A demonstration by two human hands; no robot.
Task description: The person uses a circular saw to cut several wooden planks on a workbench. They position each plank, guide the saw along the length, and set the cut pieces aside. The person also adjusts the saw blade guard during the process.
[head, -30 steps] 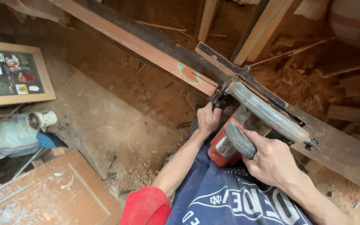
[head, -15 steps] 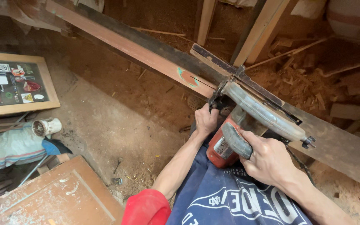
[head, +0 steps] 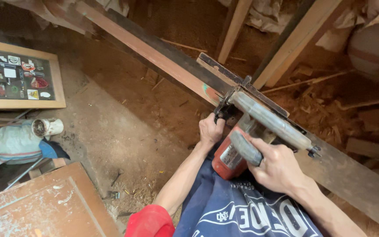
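On 1 plank [head: 163, 57] — 1 saw [head: 251, 131], 2 hands: left hand [head: 210, 129], right hand [head: 279, 169].

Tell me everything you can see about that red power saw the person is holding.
The circular saw has a red motor body, a grey handle and a worn, pale metal blade guard; the blade itself is hidden. It sits tilted on a long, dark wooden plank that runs diagonally, its base against the plank's top face. The right hand grips the handle, while the left hand holds its front end beside the plank. Sawdust lies behind it.
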